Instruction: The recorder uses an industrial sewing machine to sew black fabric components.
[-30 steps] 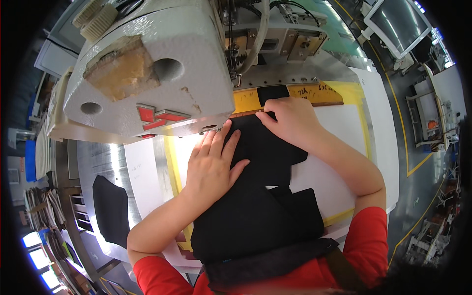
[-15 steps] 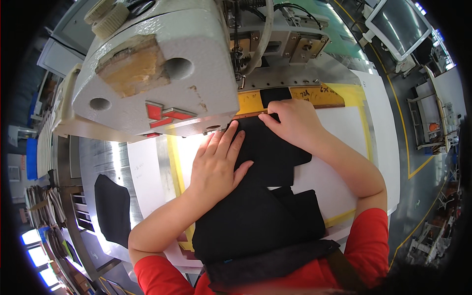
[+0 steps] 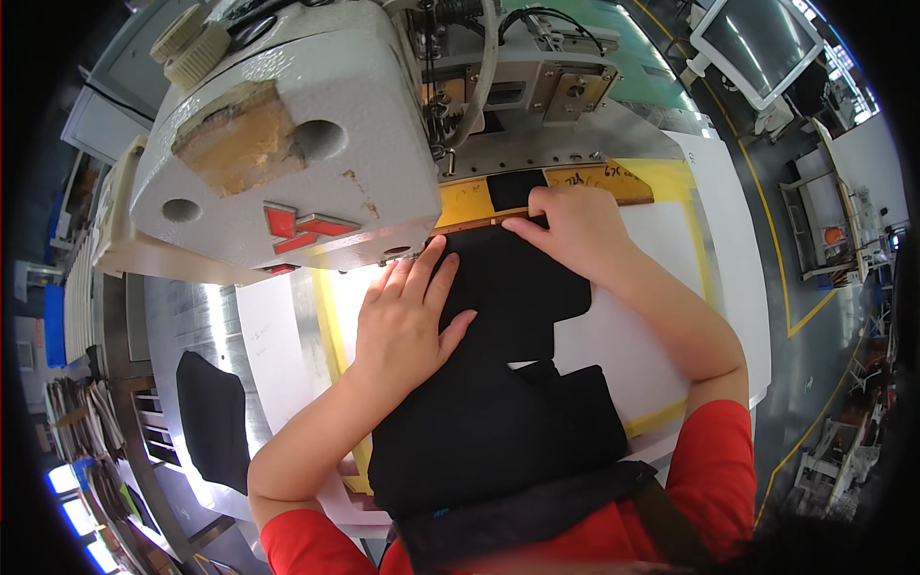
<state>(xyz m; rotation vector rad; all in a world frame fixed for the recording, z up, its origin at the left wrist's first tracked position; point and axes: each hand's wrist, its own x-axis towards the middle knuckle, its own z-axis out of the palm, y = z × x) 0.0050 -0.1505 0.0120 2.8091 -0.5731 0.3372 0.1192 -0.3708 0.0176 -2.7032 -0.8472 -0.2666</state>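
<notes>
A large black fabric piece point(image 3: 489, 422) stretches from my lap up over the white work surface to a yellow bar point(image 3: 464, 198) below the machine. My left hand point(image 3: 398, 326) lies flat on its left side, fingers spread and tips close to the machine head. At the upper right of the cloth, my right hand point(image 3: 583, 228) has its fingers bent and its thumb against the edge, pinching the fabric beside the bar. A small black patch point(image 3: 516, 189) covers part of the bar. The fabric's far edge under the machine head is hidden.
The grey sewing machine head point(image 3: 297, 158) looms over the left and middle. Another black fabric piece point(image 3: 211, 422) lies on the metal table at left. Yellow tape point(image 3: 704, 249) borders the white surface. A screen point(image 3: 757, 43) stands at far right.
The whole view has shifted slightly, so the machine and hands appear a little further left. Both hands keep nearly the same places on the fabric.
</notes>
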